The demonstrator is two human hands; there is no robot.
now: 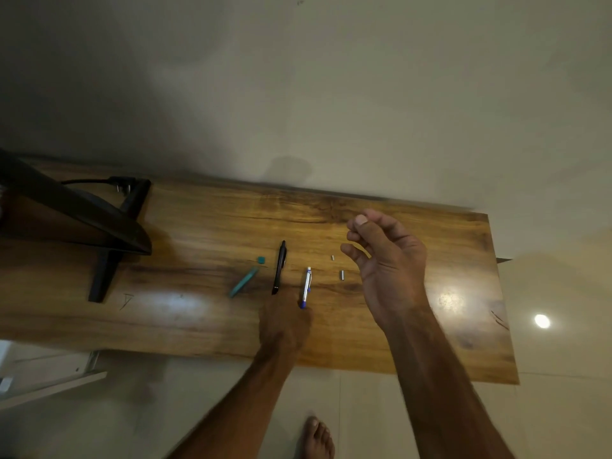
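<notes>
Above the worktop (198, 226), right hand (387, 260) raised on a lifted forearm, fingers curled in toward the thumb, any tiny thing pinched there impossible to tell. Lower and to its left, left hand (286, 321) blurred, down on the wood at the near ends of the blue-and-white pen (306, 286) and the black pen (280, 266), grip on either unclear. Blue-and-white pen slim, blue at its near tip, lying flat and pointing away, between the black pen and two small metal pieces (341, 275); teal barrel (244, 281) and small teal cap (261, 260) further left.
</notes>
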